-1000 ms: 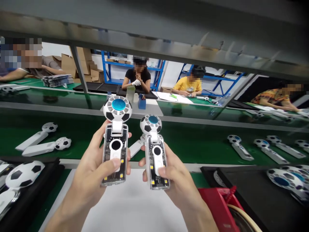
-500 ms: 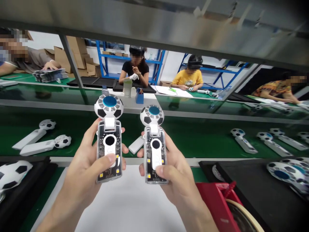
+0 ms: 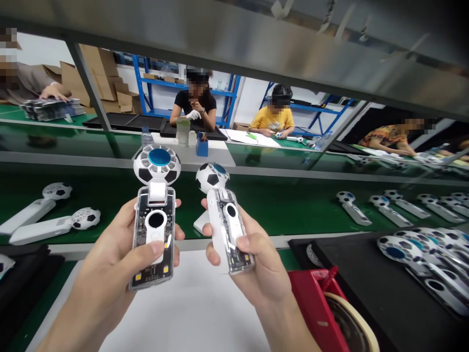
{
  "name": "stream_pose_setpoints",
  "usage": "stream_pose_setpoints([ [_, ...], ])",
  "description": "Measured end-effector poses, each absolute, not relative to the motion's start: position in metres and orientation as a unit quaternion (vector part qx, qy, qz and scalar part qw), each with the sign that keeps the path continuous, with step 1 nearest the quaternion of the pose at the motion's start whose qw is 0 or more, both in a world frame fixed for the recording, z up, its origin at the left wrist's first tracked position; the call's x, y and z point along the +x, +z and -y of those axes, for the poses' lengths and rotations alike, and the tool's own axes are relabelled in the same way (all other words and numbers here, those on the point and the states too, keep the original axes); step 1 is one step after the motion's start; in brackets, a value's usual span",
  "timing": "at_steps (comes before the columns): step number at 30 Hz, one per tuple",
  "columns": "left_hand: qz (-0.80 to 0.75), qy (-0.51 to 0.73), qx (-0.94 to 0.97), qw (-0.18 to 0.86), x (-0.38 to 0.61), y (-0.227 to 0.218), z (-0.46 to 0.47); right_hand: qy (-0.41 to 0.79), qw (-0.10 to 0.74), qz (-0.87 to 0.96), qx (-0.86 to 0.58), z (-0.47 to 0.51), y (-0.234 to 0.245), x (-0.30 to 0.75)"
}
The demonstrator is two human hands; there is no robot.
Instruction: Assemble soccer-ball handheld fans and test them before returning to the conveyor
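Observation:
My left hand (image 3: 117,256) grips a handheld fan (image 3: 154,230) with a clear handle, white button panel and a football-patterned head with a blue centre; my thumb rests on its lower panel. My right hand (image 3: 256,266) holds a second, matching fan (image 3: 229,230), turned so its side and white back show, thumb on its front. Both fans stand upright over a white mat (image 3: 198,313).
A green conveyor belt (image 3: 293,205) carries several more football fans, left (image 3: 47,227) and right (image 3: 351,208). A black tray (image 3: 366,264) at right holds several fans. A red tape dispenser (image 3: 330,308) sits at lower right. People work at benches beyond the belt.
My right hand has twisted its fan sideways so the head faces left. Both hands and the view have drifted slightly left and down.

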State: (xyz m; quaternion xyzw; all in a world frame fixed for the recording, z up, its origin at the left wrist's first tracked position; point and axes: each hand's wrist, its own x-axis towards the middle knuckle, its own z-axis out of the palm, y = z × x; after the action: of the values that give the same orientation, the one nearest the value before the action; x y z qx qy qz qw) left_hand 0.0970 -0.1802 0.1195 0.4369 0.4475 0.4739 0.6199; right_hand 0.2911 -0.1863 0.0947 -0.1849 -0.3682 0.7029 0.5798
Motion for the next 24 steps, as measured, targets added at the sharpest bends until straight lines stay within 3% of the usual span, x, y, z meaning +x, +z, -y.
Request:
stream_pose_setpoints([
  [7,-0.433,0.471,0.439,0.631,0.100,0.113,0.179,0.676,0.592,0.376,-0.225,0.183,0.094,0.290],
  [14,-0.378,0.483,0.443,0.654,0.107,0.105,0.174,0.521,0.638,0.450,-0.346,0.177,0.082,0.290],
  [19,-0.352,0.495,0.467,0.642,0.110,0.098,0.174,0.498,0.618,0.492,-0.357,0.179,0.079,0.293],
  [22,-0.388,0.535,0.494,0.565,0.111,0.090,0.173,0.414,0.590,0.570,-0.395,0.176,0.071,0.298],
  [24,-0.411,0.573,0.504,0.499,0.109,0.083,0.169,0.279,0.562,0.639,-0.445,0.170,0.061,0.303],
])
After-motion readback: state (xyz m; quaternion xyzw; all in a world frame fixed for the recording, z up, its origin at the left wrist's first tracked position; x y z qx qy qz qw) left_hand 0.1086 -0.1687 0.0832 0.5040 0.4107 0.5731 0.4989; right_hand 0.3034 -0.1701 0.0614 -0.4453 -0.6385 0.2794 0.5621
